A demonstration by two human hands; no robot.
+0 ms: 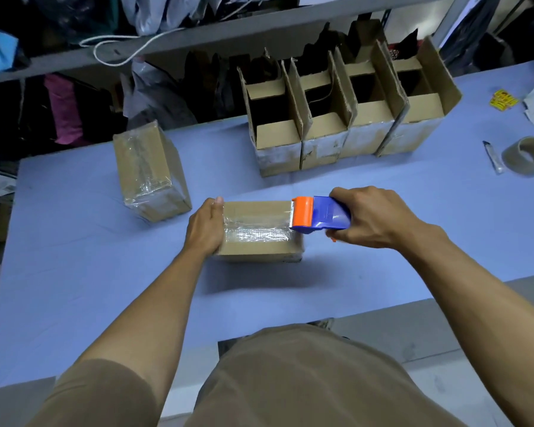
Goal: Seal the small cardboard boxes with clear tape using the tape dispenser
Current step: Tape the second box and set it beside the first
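Note:
A small cardboard box [253, 248] lies in the middle of the blue table [90, 272], with a strip of clear tape [256, 229] across its top. My left hand [205, 228] holds the box's left end, thumb on top. My right hand [370, 217] grips the blue and orange tape dispenser [319, 214], whose orange head rests on the box's right top edge at the end of the tape strip. A second box [150, 171], wrapped in clear tape, lies to the back left.
Several open cardboard boxes [336, 118] stand in a row at the back of the table. At the right lie a spare tape roll [527, 157], a utility knife [494, 157] and yellow packets [503, 100]. A shelf with bags runs behind.

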